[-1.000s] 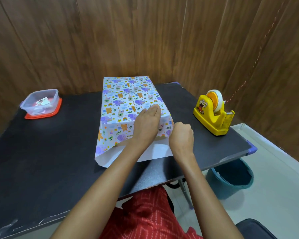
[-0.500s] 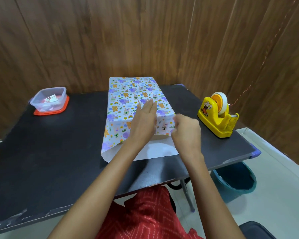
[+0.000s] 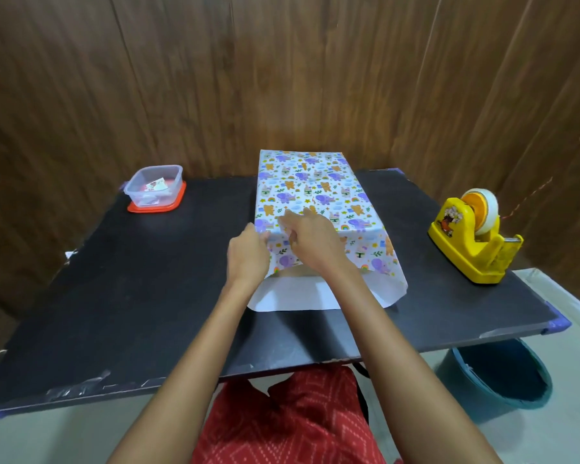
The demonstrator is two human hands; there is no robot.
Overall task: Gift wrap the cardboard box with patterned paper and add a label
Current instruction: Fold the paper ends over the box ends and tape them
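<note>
The cardboard box (image 3: 302, 271) is set lengthwise at the middle of the black desk (image 3: 148, 296), and only a brown strip of it is seen at its open near end. It is covered by patterned paper (image 3: 312, 192) printed with purple elephants, orange bears, rainbows and clouds. The paper's white underside is laid out on the desk beyond that near end. The left hand (image 3: 248, 256) is held at the box's near-left corner, wrist straight, and the paper's edge is pinched there between thumb and curled fingers (image 3: 263, 236). The right hand (image 3: 313, 244) is reached across to the same corner, just beside the left. Its fingers (image 3: 287, 222) are bent down onto the paper at the top edge; whether the paper is pinched or only pressed cannot be told. To the right, well apart from the box, a yellow tape dispenser (image 3: 472, 249) is stood, with a cartoon sticker whose lettering is too small to be read. At the far left a clear container (image 3: 154, 185) is placed on a red lid (image 3: 158, 208), with a small printed slip inside. A teal bucket (image 3: 496, 380) is seen on the floor under the desk's right corner.
</note>
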